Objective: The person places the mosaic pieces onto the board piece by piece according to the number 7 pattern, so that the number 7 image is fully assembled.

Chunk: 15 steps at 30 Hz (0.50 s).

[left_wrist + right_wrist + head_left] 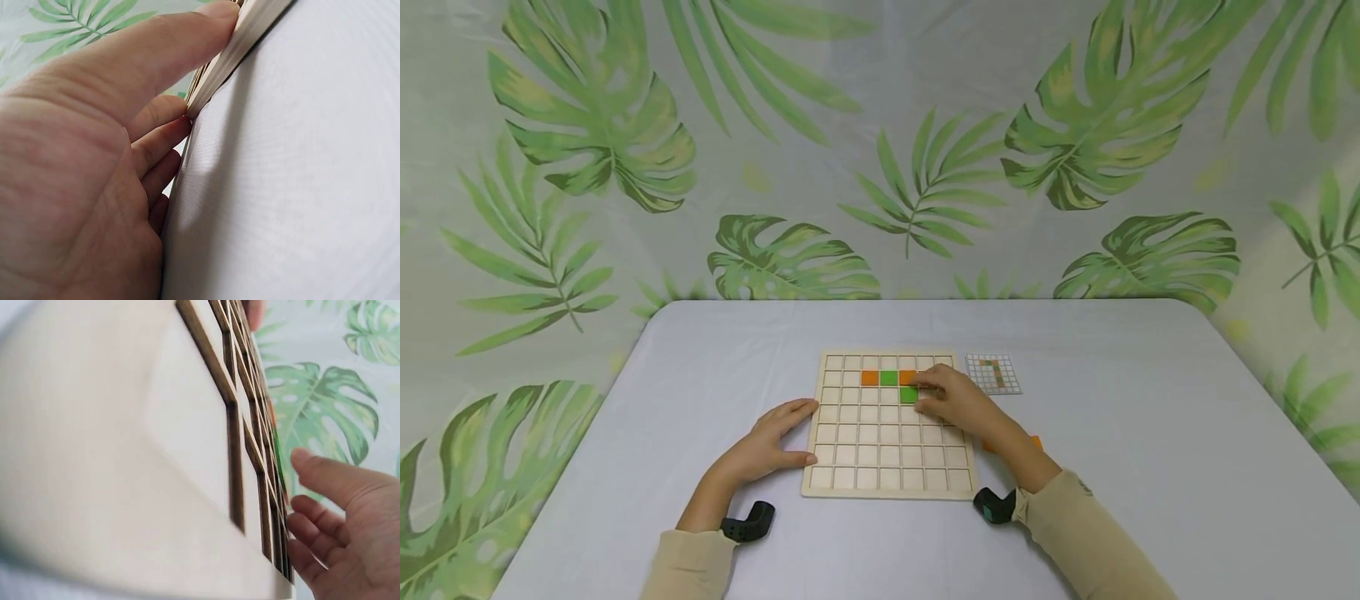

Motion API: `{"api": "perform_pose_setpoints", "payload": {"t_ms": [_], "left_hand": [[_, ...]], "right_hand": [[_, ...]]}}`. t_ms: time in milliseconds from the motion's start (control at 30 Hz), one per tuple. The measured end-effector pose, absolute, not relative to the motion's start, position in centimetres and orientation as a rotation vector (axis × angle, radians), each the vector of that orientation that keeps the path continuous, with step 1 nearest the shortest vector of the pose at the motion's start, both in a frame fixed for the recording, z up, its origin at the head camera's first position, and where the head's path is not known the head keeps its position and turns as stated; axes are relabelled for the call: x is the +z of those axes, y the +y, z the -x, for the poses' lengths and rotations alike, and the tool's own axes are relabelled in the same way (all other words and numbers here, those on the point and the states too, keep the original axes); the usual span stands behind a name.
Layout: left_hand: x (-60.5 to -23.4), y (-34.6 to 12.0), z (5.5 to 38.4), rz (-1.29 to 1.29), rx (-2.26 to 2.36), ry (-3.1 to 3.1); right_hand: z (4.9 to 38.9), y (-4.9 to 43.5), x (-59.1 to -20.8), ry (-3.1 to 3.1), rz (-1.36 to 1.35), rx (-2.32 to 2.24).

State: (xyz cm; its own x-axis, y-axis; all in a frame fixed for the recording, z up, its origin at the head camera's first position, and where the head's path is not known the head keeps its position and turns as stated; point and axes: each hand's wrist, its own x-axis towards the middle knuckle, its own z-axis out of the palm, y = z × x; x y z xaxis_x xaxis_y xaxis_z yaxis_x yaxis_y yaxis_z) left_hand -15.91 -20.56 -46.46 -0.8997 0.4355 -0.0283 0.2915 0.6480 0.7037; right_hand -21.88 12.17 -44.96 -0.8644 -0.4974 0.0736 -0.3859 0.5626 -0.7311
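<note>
A square wooden grid board [868, 479] lies on the table. In its second row sit an orange tile [869, 378], a green tile [889, 378] and another orange tile [907, 377]. Below the right-hand orange one is a second green tile [909, 395]. My right hand [955, 402] is over the board's right side, its bent fingertips beside these last two tiles. In the right wrist view the thumb [325, 475] stands apart from the fingers, with nothing seen between them. My left hand [763, 442] rests its thumb and fingertips against the board's left edge.
A small pattern card [993, 373] with a printed grid lies right of the board. Orange tiles [1037, 442] show on the table, partly hidden by the right forearm. Behind the white table [1150, 417] hangs a leaf-print cloth [925, 167].
</note>
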Motion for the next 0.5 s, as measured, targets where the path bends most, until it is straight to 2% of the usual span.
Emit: {"api": "perform_pose_setpoints", "payload": {"t_ms": [300, 500], "left_hand": [[-46.5, -20.6, 15.9, -0.580, 1.091, 2.675], [-46.6, -20.7, 16.0, -0.597, 1.101, 2.673]], "right_hand": [[20.0, 15.2, -42.8, 2.746, 0.772, -1.207], [18.3, 18.3, -42.8, 2.781, 0.776, -1.190]]}}
